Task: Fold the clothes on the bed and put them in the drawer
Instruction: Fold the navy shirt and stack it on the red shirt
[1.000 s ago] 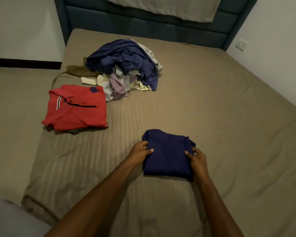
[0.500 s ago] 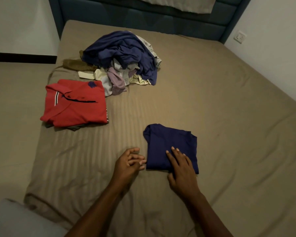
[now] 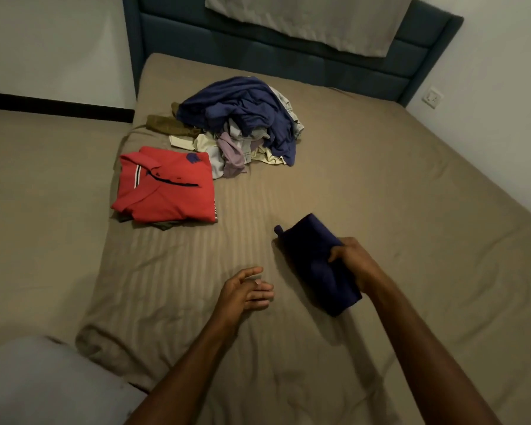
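Spreading across most of the view, tan-sheeted bed (image 3: 365, 194) with blue padded headboard (image 3: 288, 56) at 12 o'clock, white walls either side. Heaped at 11 o'clock, unfolded clothes pile (image 3: 242, 124); at 10 o'clock, folded red polo shirt (image 3: 166, 188). Gripped at 3 o'clock by right hand (image 3: 354, 259), folded navy shirt (image 3: 316, 265), tilted off the sheet. Left hand (image 3: 246, 291) loosely open, empty, near centre.

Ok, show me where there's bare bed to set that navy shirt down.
Bare sheet right of the pile up to the wall side, and the striped patch between the red polo and the left hand. It is crowded at the far left, where polo and pile touch.
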{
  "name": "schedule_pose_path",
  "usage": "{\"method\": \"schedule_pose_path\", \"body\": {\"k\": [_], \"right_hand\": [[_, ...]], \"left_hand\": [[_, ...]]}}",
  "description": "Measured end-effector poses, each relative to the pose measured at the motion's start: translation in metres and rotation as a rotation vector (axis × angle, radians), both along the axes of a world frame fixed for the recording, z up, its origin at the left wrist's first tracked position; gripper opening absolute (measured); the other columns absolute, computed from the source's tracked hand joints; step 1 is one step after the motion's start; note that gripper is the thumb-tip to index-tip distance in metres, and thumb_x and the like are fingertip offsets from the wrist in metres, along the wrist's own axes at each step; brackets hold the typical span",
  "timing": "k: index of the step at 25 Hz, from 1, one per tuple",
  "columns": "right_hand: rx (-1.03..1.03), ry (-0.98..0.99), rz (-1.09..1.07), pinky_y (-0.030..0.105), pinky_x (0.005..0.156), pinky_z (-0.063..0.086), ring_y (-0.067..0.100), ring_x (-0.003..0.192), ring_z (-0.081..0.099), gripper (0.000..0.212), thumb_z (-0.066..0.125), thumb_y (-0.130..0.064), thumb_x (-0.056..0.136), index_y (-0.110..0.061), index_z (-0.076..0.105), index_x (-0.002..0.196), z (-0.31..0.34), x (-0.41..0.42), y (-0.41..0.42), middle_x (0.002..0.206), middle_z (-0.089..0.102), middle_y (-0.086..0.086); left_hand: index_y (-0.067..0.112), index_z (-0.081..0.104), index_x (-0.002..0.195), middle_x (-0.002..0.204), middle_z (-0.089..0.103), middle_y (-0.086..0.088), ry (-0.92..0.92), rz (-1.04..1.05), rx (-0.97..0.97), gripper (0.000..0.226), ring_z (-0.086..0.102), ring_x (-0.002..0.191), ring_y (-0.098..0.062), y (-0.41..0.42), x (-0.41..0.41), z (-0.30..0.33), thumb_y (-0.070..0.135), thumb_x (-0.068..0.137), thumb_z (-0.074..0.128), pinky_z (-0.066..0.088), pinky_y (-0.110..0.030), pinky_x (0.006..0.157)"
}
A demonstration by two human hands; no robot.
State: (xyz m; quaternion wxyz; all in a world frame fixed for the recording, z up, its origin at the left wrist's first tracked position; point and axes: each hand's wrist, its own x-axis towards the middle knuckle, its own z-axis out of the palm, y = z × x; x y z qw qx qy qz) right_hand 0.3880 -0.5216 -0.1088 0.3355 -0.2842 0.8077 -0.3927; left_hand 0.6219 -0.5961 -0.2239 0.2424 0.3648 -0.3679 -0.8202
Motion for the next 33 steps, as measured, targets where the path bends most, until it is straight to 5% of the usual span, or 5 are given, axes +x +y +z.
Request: {"method": "schedule_pose_path", "body": {"k": [8, 13, 18, 27, 33], "right_hand": [[-0.137, -0.753, -0.287, 0.048, 0.088, 0.057, 0.041, 0.103, 0.066, 0.045, 0.052, -0.005, 0.078, 0.000, 0.069, 0.120, -0.018, 0.005, 0.026, 0.117, 0.070, 0.021], [0.189, 0.245, -0.444, 0.048, 0.079, 0.056, 0.036, 0.086, 0.066, 0.030, 0.059, -0.027, 0.097, -0.001, 0.066, 0.108, -0.101, 0.021, 0.080, 0.093, 0.069, 0.014], [0.180, 0.980, -0.099, 0.046, 0.094, 0.049, 0.034, 0.117, 0.059, 0.048, 0.048, -0.043, 0.101, -0.010, 0.058, 0.135, -0.110, 0.045, 0.060, 0.132, 0.061, 0.016], [0.280, 0.903, 0.229, 0.044, 0.126, 0.015, 0.023, 0.159, 0.007, 0.071, 0.017, -0.067, 0.103, -0.035, 0.006, 0.164, -0.147, 0.024, 0.037, 0.173, 0.004, 0.002], [0.093, 0.520, -0.329, 0.047, 0.103, 0.047, 0.035, 0.125, 0.059, 0.055, 0.055, -0.040, 0.104, -0.010, 0.046, 0.149, -0.119, 0.024, 0.064, 0.138, 0.061, 0.017]], "left_hand": [[0.024, 0.066, 0.119, 0.118, 0.073, -0.012, -0.005, -0.062, 0.213, 0.064, 0.072, 0.107, -0.036, -0.011, 0.004, -0.004, 0.074, 0.096, 0.034, 0.059, -0.055, 0.092], [0.010, 0.070, 0.109, 0.105, 0.076, -0.018, -0.139, -0.017, -0.059, 0.044, 0.074, 0.090, -0.031, -0.002, -0.002, -0.030, 0.052, 0.095, 0.065, 0.060, -0.039, 0.072], [0.023, 0.067, 0.105, 0.098, 0.077, -0.001, -0.248, 0.048, -0.319, 0.038, 0.076, 0.090, -0.020, 0.009, -0.007, -0.046, 0.041, 0.077, 0.085, 0.063, -0.049, 0.083], [0.029, 0.065, 0.098, 0.085, 0.074, 0.008, -0.403, 0.159, -0.513, 0.023, 0.073, 0.075, -0.007, 0.018, -0.017, -0.050, 0.051, 0.093, 0.069, 0.063, -0.046, 0.065], [0.024, 0.064, 0.098, 0.090, 0.071, 0.009, -0.592, 0.161, -0.637, 0.037, 0.068, 0.081, -0.007, 0.010, -0.033, -0.038, 0.060, 0.096, 0.057, 0.061, -0.036, 0.074]]}}
